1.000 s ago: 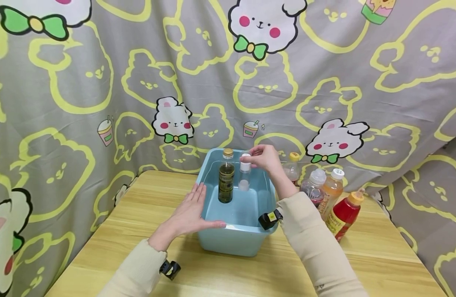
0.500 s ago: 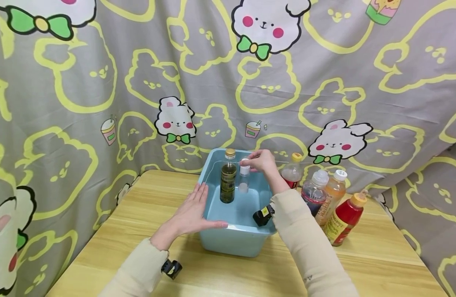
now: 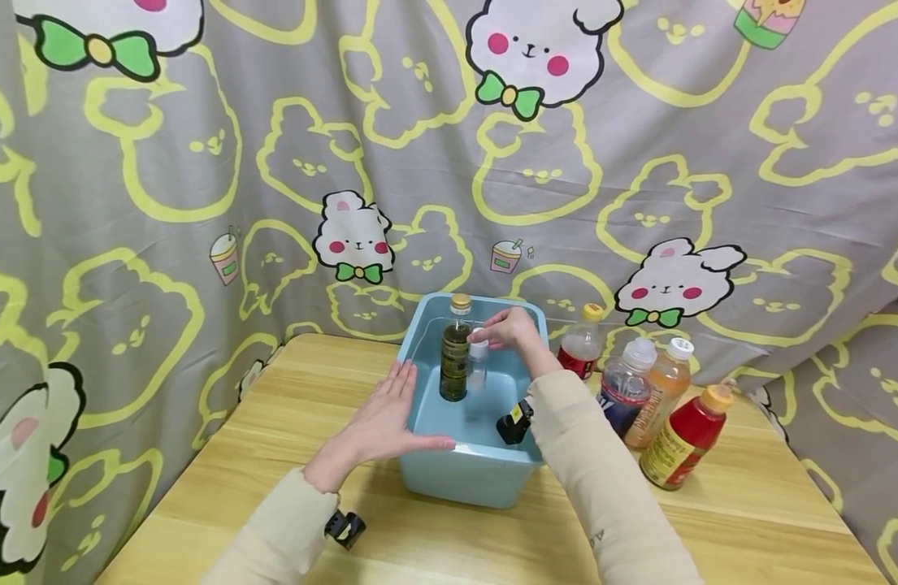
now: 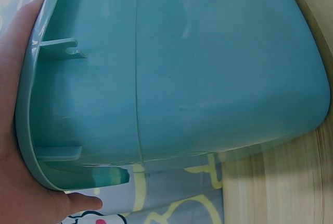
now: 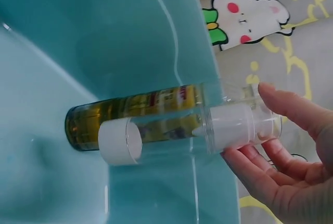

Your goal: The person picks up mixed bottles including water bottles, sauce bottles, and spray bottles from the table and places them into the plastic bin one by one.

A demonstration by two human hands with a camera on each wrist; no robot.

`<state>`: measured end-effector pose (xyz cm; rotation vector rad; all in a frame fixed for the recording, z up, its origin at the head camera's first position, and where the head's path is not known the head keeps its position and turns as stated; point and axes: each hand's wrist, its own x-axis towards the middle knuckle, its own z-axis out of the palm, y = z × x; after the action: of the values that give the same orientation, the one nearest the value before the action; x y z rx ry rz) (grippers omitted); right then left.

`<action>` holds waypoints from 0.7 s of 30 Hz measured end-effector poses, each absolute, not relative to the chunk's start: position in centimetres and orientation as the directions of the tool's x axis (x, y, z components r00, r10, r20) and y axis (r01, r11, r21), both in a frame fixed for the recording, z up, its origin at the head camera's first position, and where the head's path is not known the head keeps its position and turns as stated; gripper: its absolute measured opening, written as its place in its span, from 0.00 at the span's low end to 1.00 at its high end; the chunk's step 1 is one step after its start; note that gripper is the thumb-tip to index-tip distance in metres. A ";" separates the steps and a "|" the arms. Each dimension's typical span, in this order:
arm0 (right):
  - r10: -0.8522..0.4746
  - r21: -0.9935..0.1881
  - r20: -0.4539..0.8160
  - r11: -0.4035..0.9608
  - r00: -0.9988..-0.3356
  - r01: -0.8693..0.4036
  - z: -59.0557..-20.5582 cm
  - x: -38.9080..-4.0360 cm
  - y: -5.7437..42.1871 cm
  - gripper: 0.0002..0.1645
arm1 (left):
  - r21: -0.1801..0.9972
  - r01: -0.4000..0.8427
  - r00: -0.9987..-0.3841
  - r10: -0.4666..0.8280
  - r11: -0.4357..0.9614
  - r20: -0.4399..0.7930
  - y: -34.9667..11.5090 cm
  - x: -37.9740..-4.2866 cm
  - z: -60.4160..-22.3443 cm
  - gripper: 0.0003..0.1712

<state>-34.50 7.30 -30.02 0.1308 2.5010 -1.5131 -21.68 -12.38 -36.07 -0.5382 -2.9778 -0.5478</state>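
My right hand (image 3: 513, 329) pinches the top of a slim clear bottle (image 5: 169, 130) between thumb and fingertips. The bottle has a white collar under a see-through cap and a white band at its base; it hangs upright inside the light blue plastic bin (image 3: 463, 475). Close beside it, a dark bottle (image 3: 454, 366) with a gold cap stands on the bin floor; the right wrist view shows its amber contents and label. At the bin's near left corner my left hand (image 3: 379, 418) rests on the rim, fingers straight along the left side and thumb along the front edge.
To the right of the bin, on the wooden table (image 3: 288, 406), stand several bottles: a yellow-capped one (image 3: 582, 345), a dark drink bottle (image 3: 626, 386), an orange drink bottle (image 3: 661, 390) and a red squeeze bottle (image 3: 686, 439). A patterned curtain (image 3: 419, 162) hangs close behind.
My right hand has lowered the clear bottle deeper into the bin and brought it nearer the dark bottle. The left hand stays on the rim. The head view has turned slightly left.
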 end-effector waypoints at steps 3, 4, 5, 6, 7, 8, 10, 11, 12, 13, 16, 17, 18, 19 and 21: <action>-0.046 -0.865 -0.252 0.459 -0.967 0.204 -30.4 -34.6 6.9 0.23 | 0.334 0.351 -0.937 0.327 0.875 0.128 -12.4 -21.7 -36.1 0.71; -0.051 -0.867 -0.256 0.453 -0.965 0.206 -30.5 -34.6 6.8 0.23 | 0.334 0.350 -0.937 0.326 0.875 0.128 -12.4 -21.7 -36.1 0.71; -0.055 -0.869 -0.261 0.448 -0.964 0.210 -30.7 -34.7 6.7 0.23 | 0.331 0.350 -0.937 0.326 0.876 0.127 -12.4 -21.7 -36.1 0.71; -0.060 -0.870 -0.266 0.445 -0.962 0.212 -30.8 -34.7 6.5 0.23 | 0.331 0.349 -0.937 0.326 0.876 0.126 -12.4 -21.7 -36.0 0.71; -0.066 -0.872 -0.272 0.439 -0.960 0.217 -30.9 -34.8 6.4 0.23 | 0.333 0.350 -0.937 0.327 0.876 0.126 -12.4 -21.6 -36.0 0.71; -0.071 -0.873 -0.279 0.434 -0.958 0.222 -31.1 -34.8 6.3 0.23 | 0.332 0.352 -0.936 0.328 0.875 0.128 -12.4 -21.6 -36.0 0.71; -0.080 -0.874 -0.297 0.423 -0.952 0.237 -31.3 -34.9 6.1 0.23 | 0.335 0.351 -0.936 0.327 0.874 0.128 -12.4 -21.6 -36.0 0.71; -0.082 -0.873 -0.309 0.419 -0.947 0.249 -31.4 -34.9 6.0 0.23 | 0.336 0.351 -0.937 0.327 0.874 0.127 -12.4 -21.6 -35.9 0.71; -0.084 -0.873 -0.320 0.413 -0.944 0.260 -31.5 -35.0 5.9 0.23 | 0.339 0.350 -0.937 0.326 0.874 0.126 -12.4 -21.6 -35.9 0.71; -0.084 -0.874 -0.331 0.403 -0.940 0.272 -31.7 -35.0 5.8 0.23 | 0.339 0.349 -0.937 0.326 0.874 0.126 -12.4 -21.6 -35.9 0.71; -0.082 -0.871 -0.355 0.390 -0.931 0.298 -32.0 -35.1 5.7 0.23 | 0.336 0.348 -0.938 0.325 0.875 0.123 -12.4 -21.6 -36.0 0.71; -0.080 -0.870 -0.362 0.387 -0.929 0.306 -32.1 -35.1 5.7 0.23 | 0.335 0.348 -0.938 0.325 0.876 0.122 -12.4 -21.6 -36.0 0.71; -0.083 -0.869 -0.367 0.386 -0.926 0.310 -32.2 -35.1 5.7 0.23 | 0.333 0.348 -0.937 0.326 0.876 0.124 -12.5 -21.6 -36.0 0.71; -0.084 -0.868 -0.371 0.386 -0.925 0.313 -32.3 -35.1 5.7 0.23 | 0.333 0.349 -0.937 0.326 0.876 0.125 -12.5 -21.6 -36.1 0.71; -0.086 -0.864 -0.380 0.389 -0.921 0.320 -32.6 -35.1 5.7 0.24 | 0.333 0.350 -0.937 0.327 0.876 0.125 -12.5 -21.6 -36.1 0.71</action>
<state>-35.10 5.68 -32.59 0.2027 2.2889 -1.5437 -21.57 -12.47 -36.09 -0.5383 -2.9791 -0.5472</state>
